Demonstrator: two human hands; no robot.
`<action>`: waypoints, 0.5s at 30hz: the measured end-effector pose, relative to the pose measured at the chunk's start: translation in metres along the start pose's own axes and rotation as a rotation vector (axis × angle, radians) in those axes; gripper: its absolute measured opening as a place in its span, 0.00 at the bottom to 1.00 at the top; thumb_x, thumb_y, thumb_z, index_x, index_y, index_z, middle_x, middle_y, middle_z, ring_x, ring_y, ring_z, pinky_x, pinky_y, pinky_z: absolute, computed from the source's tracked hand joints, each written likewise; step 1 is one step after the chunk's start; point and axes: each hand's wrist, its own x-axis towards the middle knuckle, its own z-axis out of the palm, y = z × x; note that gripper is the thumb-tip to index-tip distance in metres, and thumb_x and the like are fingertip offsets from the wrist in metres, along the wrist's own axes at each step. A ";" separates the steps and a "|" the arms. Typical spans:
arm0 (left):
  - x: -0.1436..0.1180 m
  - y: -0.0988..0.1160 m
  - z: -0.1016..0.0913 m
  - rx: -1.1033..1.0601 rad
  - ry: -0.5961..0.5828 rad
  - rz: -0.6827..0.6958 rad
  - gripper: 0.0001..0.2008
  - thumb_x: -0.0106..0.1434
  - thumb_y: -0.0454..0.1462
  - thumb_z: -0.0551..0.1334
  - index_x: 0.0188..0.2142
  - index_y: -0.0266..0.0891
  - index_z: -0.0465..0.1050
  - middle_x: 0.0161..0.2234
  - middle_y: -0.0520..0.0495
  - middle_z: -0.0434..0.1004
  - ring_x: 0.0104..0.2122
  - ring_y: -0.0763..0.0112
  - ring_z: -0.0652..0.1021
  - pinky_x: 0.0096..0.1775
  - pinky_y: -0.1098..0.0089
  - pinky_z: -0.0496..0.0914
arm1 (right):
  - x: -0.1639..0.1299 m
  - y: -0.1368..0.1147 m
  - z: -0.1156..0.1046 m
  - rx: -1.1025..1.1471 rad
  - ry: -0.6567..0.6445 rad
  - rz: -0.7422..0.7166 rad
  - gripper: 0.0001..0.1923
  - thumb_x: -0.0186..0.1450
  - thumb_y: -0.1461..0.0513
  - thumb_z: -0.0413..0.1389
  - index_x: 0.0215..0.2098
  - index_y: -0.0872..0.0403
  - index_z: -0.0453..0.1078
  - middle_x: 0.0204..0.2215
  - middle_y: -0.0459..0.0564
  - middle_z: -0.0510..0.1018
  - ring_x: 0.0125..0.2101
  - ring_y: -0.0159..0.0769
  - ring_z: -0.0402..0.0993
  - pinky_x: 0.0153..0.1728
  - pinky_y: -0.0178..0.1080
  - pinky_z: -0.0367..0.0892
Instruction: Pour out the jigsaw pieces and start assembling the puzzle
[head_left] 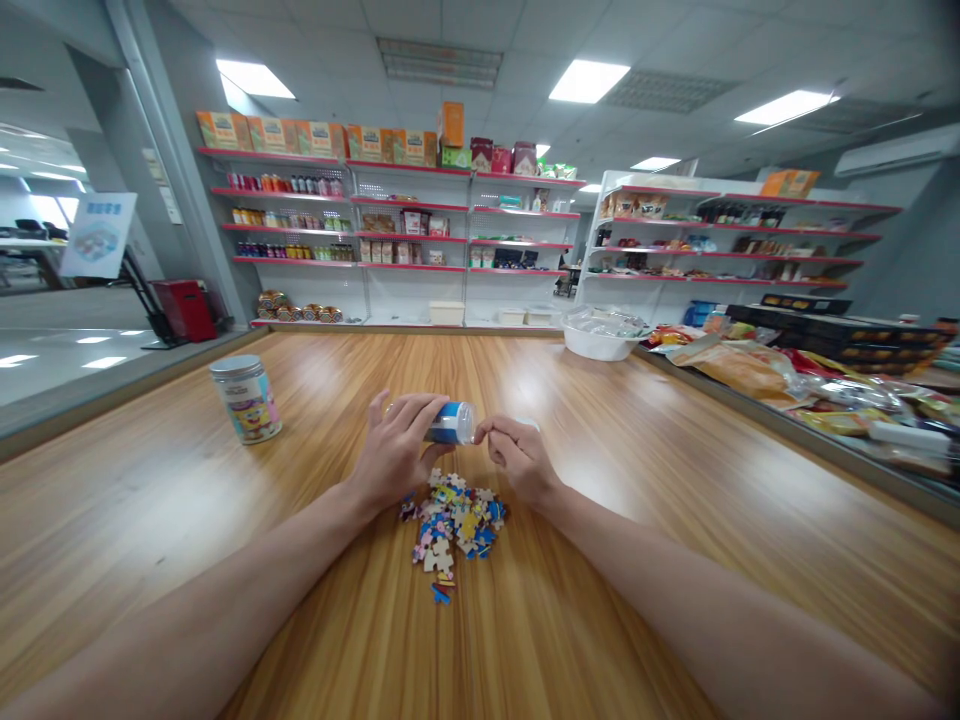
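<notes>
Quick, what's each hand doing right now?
Left hand: closed around the blue puzzle jar, tipped sideways.
Right hand: fingers pinched at the jar's mouth; what they hold cannot be told.

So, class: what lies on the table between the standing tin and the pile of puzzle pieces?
Head view: only the left hand and forearm cross it; otherwise bare wood.

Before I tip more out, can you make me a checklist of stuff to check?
1. Left hand has a firm grip on the blue tube: ok.
2. Tube lying sideways, open end toward the right hand: ok.
3. Right hand fingertips at the tube's mouth: ok; what they pinch: cannot tell.
4. Puzzle pieces heaped together on the wooden table, none near an edge: ok.
5. Cartoon tin upright, apart from the heap: ok.
6. Pieces left inside the tube: cannot tell.
</notes>
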 end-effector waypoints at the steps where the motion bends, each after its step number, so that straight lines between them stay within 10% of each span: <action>1: 0.000 0.000 0.000 0.003 0.001 -0.014 0.23 0.64 0.37 0.64 0.57 0.39 0.62 0.53 0.39 0.74 0.52 0.52 0.73 0.60 0.48 0.51 | -0.002 -0.004 -0.001 -0.142 -0.019 -0.092 0.12 0.63 0.60 0.49 0.31 0.55 0.74 0.16 0.42 0.61 0.18 0.29 0.55 0.21 0.34 0.53; 6: 0.001 0.001 -0.002 -0.024 -0.032 -0.032 0.19 0.64 0.36 0.60 0.54 0.37 0.62 0.51 0.38 0.74 0.51 0.53 0.73 0.58 0.48 0.53 | -0.003 -0.015 -0.002 -0.509 0.060 -0.560 0.17 0.63 0.64 0.50 0.47 0.55 0.76 0.33 0.53 0.71 0.36 0.40 0.66 0.37 0.43 0.65; 15: 0.003 0.006 -0.008 -0.127 -0.058 -0.039 0.14 0.66 0.37 0.56 0.49 0.36 0.66 0.44 0.40 0.76 0.45 0.55 0.76 0.55 0.48 0.55 | -0.002 -0.014 -0.004 -0.546 0.019 -0.666 0.26 0.59 0.68 0.50 0.55 0.52 0.71 0.48 0.57 0.64 0.49 0.48 0.61 0.46 0.52 0.65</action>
